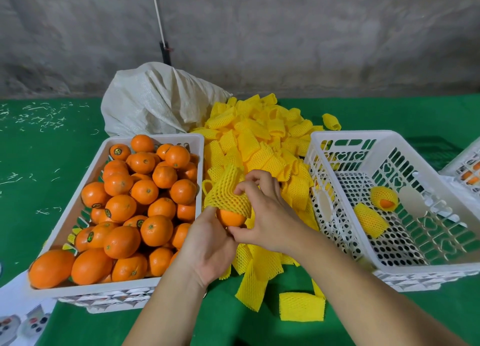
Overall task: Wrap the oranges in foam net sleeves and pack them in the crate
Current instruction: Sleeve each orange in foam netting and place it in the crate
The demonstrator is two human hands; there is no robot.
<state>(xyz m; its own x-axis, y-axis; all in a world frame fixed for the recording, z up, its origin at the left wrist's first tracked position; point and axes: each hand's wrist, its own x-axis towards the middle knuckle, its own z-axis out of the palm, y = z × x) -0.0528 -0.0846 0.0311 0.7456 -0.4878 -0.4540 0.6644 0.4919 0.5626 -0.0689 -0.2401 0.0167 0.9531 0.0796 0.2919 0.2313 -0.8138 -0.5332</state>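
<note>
Cupping the orange (230, 217) from below, the left hand (207, 244) grips it while the right hand (267, 215) pinches the sleeve (226, 189) over its top.

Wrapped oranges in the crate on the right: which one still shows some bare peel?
The farther wrapped orange, near the crate's back: orange peel peeks from its sleeve's open end. The nearer one looks fully covered.

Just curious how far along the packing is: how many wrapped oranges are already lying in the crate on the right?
2. One wrapped orange lies toward the far side of the crate; the other lies just in front of it, nearer the left wall. None seems hidden.
</note>
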